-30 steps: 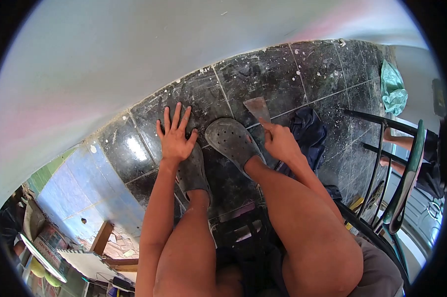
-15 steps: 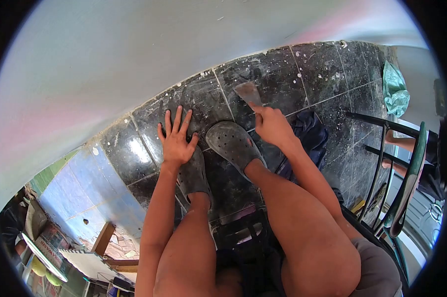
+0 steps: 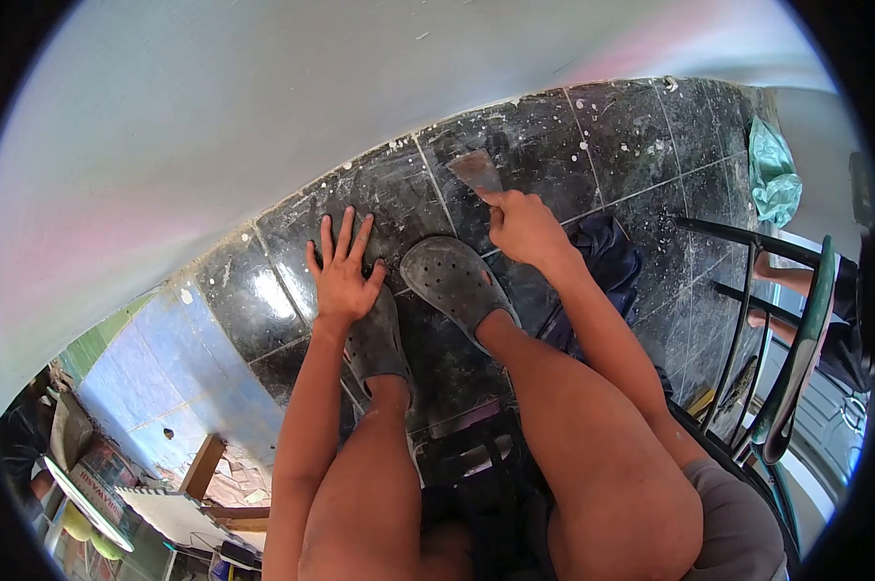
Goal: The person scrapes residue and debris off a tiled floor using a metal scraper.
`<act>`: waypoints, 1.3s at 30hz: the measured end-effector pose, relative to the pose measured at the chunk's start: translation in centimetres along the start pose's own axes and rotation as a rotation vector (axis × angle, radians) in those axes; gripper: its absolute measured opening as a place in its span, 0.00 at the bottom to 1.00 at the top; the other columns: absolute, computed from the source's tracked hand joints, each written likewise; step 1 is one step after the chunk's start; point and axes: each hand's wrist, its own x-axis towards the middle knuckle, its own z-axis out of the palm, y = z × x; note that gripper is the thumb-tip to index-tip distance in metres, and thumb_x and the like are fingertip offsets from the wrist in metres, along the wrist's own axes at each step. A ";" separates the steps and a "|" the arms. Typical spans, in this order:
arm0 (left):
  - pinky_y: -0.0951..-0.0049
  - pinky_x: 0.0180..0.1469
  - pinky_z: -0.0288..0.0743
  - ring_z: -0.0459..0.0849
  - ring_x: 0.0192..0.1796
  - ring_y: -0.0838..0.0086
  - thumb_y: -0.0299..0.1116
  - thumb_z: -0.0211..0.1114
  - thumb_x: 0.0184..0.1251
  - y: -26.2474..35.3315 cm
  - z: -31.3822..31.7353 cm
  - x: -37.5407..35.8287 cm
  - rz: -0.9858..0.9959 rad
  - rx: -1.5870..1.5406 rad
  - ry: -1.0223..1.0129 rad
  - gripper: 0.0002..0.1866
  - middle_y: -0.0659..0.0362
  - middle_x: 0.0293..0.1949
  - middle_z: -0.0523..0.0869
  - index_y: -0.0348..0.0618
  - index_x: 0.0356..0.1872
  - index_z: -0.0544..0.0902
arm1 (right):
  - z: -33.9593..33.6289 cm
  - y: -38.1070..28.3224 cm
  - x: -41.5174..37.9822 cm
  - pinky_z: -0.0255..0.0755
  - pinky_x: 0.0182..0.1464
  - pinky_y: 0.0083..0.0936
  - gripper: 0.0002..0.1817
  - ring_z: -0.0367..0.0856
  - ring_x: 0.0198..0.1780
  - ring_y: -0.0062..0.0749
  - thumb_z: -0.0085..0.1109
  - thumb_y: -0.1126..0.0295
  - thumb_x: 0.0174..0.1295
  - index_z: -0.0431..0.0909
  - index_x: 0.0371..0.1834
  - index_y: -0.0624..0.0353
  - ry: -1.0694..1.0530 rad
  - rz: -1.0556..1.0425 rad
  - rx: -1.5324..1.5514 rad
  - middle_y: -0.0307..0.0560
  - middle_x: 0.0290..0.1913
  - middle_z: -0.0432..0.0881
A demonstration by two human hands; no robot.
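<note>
Across black floor tiles [image 3: 544, 145], the right hand [image 3: 532, 230], clasping a scraper [image 3: 476, 172], is advancing toward the wall [image 3: 263, 116], apparently reaching further surface, the left hand [image 3: 344, 288] resting spread.

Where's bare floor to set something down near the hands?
Free: the paint-flecked dark tiles along the wall, between the scraper and green plastic bag; also the shiny tile between the left hand and blue tiles. Crowded: around the clogs and beside the right hand, where dark cloth lies.
</note>
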 end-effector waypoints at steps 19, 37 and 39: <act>0.33 0.83 0.34 0.45 0.89 0.52 0.49 0.64 0.67 0.0 0.1 0.0 -0.002 0.001 0.003 0.41 0.65 0.88 0.53 0.69 0.84 0.65 | 0.0 0.7 -0.6 0.80 0.60 0.53 0.26 0.86 0.50 0.67 0.54 0.72 0.68 0.82 0.70 0.48 0.019 -0.007 0.004 0.69 0.45 0.87; 0.32 0.83 0.34 0.45 0.89 0.52 0.47 0.64 0.66 0.0 -0.1 0.0 0.001 -0.014 0.009 0.42 0.64 0.88 0.54 0.67 0.84 0.66 | 1.0 0.3 -0.4 0.81 0.59 0.54 0.26 0.87 0.49 0.67 0.53 0.72 0.69 0.82 0.70 0.48 0.055 -0.088 0.007 0.69 0.45 0.88; 0.32 0.83 0.34 0.45 0.89 0.52 0.47 0.64 0.66 0.0 0.0 0.0 0.002 -0.010 0.016 0.42 0.64 0.88 0.54 0.67 0.83 0.66 | 1.0 0.1 -1.1 0.81 0.60 0.55 0.26 0.87 0.48 0.67 0.53 0.71 0.69 0.82 0.71 0.48 0.015 -0.104 0.000 0.69 0.45 0.88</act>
